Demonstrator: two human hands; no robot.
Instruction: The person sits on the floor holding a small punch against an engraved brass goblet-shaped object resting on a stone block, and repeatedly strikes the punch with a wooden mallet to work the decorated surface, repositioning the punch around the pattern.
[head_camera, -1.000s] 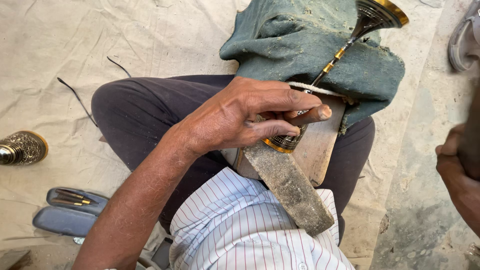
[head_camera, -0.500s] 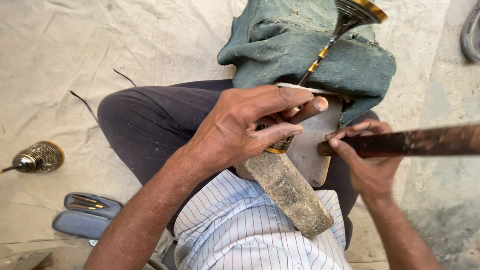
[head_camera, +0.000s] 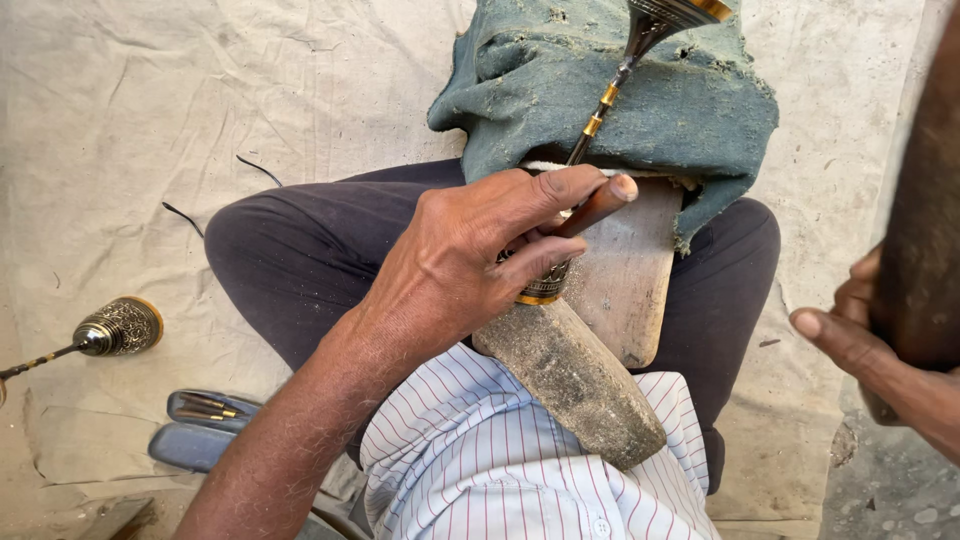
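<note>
We see the left hand (head_camera: 470, 255) curled around the engraved black-and-gold base of a long-stemmed brass goblet (head_camera: 600, 110), pinching a short brown tool (head_camera: 595, 208) against it, with the goblet lying along a wooden block (head_camera: 625, 270) on the lap and its flared cup resting on a worn teal cloth (head_camera: 560, 90). At the right edge, the right hand (head_camera: 880, 350) is wrapped around a dark wooden mallet (head_camera: 925, 220), well apart from the goblet. On the canvas sheet (head_camera: 150, 120) to the left lies a second engraved brass piece (head_camera: 118, 327), near a blue case of metal tools (head_camera: 205, 415).
</note>
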